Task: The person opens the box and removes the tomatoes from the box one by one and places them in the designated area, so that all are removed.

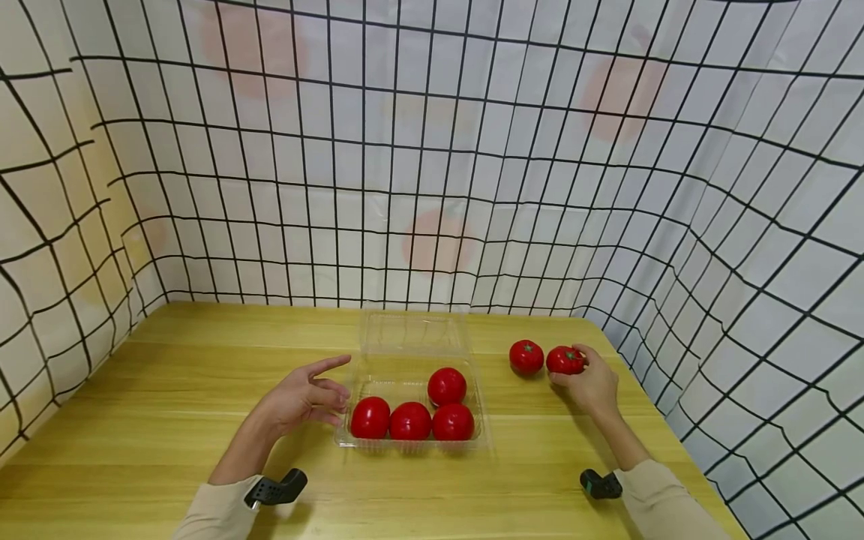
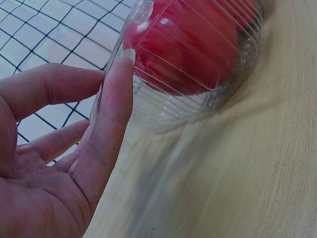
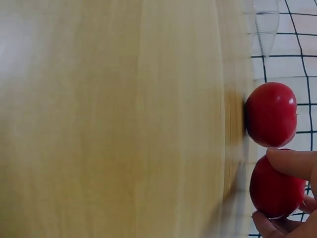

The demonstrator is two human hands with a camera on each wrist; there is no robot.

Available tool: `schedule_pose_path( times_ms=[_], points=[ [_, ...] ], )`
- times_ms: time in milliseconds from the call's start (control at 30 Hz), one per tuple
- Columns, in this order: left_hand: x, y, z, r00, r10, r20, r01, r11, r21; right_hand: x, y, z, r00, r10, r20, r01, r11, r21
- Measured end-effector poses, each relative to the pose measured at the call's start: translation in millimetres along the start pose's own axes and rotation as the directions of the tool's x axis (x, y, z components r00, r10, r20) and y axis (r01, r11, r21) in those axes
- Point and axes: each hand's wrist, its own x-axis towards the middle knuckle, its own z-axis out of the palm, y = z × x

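Can't see, in the head view, the whole tomato [image 1: 560, 361] behind the right hand [image 1: 595, 384] at right, nor identify the blurred patch [image 1: 253, 49], upper left. Can't follow the left hand [image 2: 54, 181] past the left wrist view's lower left.

The place looked like a makeshift lab, since a wood-grain table [image 1: 169, 375] stood closed in at the back and along both sides by white sheeting [image 1: 381, 67] crossed with black lines, and black gadgets [image 1: 275, 491] sat beside both sleeves [image 1: 219, 514].
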Motion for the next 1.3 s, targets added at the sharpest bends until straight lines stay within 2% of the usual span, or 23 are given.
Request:
schedule_pose_path(
  times_ms=[367, 733, 1300],
  points=[
    [2.0, -0.9, 0.2, 1.000, 0.002, 0.009, -0.002, 1.000, -0.012, 5, 3, 0, 0.999, 0.016, 0.040, -0.015, 1.000, -0.025],
    [0.9, 1.1, 1.1, 1.000, -0.002, 0.006, 0.002, 1.000, -0.029, 14, 5, 0, 0.999, -0.019, 0.051, 0.022, 0.997, -0.077],
    [-0.6, 1.2, 1.0, 1.000, -0.005, -0.004, 0.005, 1.000, -0.013, 16, 11, 3, 0.998, -0.027, 0.063, 0.032, 0.996, -0.089]
  ],
)
